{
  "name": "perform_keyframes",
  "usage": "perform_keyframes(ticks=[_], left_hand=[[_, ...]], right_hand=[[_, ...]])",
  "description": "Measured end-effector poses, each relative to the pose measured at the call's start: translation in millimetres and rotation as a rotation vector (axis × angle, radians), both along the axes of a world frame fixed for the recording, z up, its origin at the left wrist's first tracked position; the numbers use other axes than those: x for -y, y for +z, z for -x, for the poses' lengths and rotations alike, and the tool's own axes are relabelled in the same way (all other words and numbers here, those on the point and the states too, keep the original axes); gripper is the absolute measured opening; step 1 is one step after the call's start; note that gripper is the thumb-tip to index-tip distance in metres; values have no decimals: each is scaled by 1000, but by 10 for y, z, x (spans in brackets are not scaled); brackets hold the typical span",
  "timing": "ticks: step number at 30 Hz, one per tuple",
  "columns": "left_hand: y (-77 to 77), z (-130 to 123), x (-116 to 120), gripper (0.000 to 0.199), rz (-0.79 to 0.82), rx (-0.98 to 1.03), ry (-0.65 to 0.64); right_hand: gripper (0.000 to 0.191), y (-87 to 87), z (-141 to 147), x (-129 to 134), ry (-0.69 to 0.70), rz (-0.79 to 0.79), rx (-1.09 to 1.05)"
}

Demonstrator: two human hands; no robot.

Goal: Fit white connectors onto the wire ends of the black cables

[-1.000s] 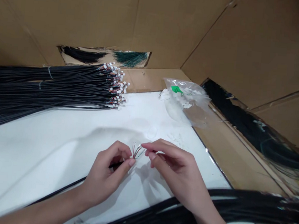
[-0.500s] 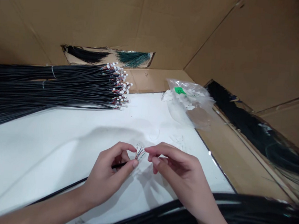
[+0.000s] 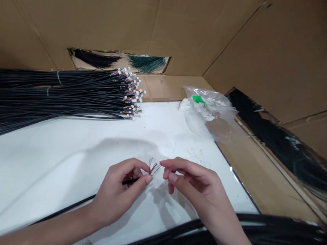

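Head view: the left hand (image 3: 118, 190) pinches a black cable (image 3: 130, 181) ending in fanned, thin coloured wires (image 3: 154, 168) at centre; the curled right hand (image 3: 195, 183) sits just beside them, its hold unclear. Bundled black cables (image 3: 55, 91) lie at 11 o'clock on the smooth white surface (image 3: 64, 156), a crinkled plastic bag (image 3: 209, 113) at 1 o'clock, before cardboard walls (image 3: 75, 17).

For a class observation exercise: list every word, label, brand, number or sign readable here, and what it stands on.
Nothing can be read.
Green label on the clear plastic bag: too small and blurred to read.
White connectors on the black wires: too small to read any marking.
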State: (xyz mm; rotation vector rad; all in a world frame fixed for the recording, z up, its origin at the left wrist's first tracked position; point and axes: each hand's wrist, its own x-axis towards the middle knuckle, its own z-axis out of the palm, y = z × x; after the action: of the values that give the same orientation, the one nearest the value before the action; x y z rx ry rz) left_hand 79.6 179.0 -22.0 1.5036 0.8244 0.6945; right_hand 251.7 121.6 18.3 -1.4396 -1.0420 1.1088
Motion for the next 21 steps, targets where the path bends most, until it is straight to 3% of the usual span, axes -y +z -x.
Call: perform_keyframes(ticks=[21], left_hand=[[20, 4, 10, 14, 16, -10, 2]], right_hand=[[13, 6, -32, -12, 28, 30, -160]])
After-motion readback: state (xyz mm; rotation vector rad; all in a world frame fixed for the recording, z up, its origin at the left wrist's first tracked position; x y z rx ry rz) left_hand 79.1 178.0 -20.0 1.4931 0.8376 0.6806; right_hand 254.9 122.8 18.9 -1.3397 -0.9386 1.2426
